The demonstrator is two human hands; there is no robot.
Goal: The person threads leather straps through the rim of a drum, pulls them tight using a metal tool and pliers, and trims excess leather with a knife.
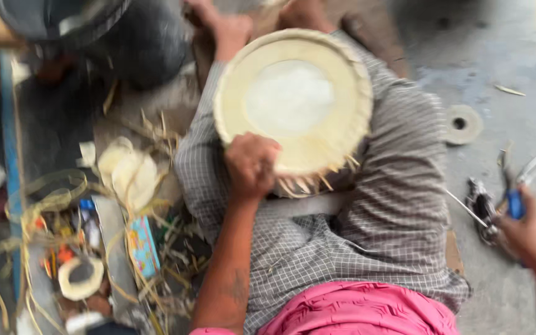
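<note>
Pale woven disc [293, 102] rests on our checked lap at upper centre, our left hand [251, 166] clenched on its lower rim to steady it, while our right hand [528, 232], lower right, closes on a blue-handled tool [515, 203].

— Where's the left hand [252, 166]?
— Dead centre, forearm rising from six o'clock, fingers curled in a closed grip.
— And the right hand [528, 232]?
— Out at four o'clock, fingers closed too.
</note>
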